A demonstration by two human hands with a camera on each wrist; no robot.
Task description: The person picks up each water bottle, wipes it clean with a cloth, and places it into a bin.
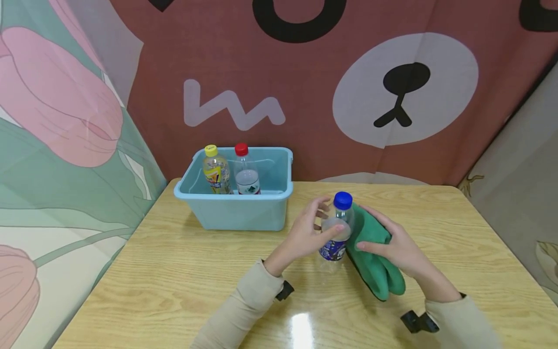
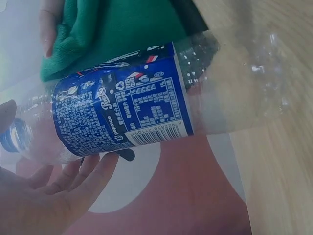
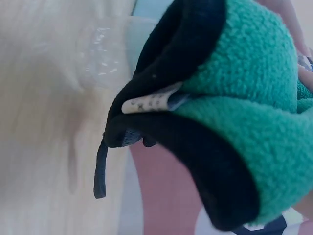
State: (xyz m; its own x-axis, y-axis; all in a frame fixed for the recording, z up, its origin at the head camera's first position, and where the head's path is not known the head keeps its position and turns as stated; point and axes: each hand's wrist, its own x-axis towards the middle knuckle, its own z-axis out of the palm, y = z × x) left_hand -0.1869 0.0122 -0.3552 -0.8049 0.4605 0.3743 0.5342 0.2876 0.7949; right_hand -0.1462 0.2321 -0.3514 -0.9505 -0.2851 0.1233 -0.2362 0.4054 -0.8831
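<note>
A clear plastic bottle (image 1: 334,249) with a blue cap and a blue Pepsi label stands upright in front of me. My left hand (image 1: 310,230) is at its upper part, thumb across the front and curved fingers along the left side. The left wrist view shows those fingertips at the edge of the label (image 2: 117,107). Against the bottle's right side is a folded green fleecy cloth (image 1: 370,261), which my right hand (image 1: 401,245) holds between thumb and fingers. In the right wrist view, the cloth (image 3: 244,63) has black trim, a white tag (image 3: 151,102) and a hanging loop (image 3: 100,171).
A light blue plastic bin (image 1: 244,213) stands at the back left of the wooden table (image 1: 174,291). Inside it are a yellow-capped bottle (image 1: 216,174) and a red-capped bottle (image 1: 247,177). A printed curtain (image 1: 305,97) hangs behind the table.
</note>
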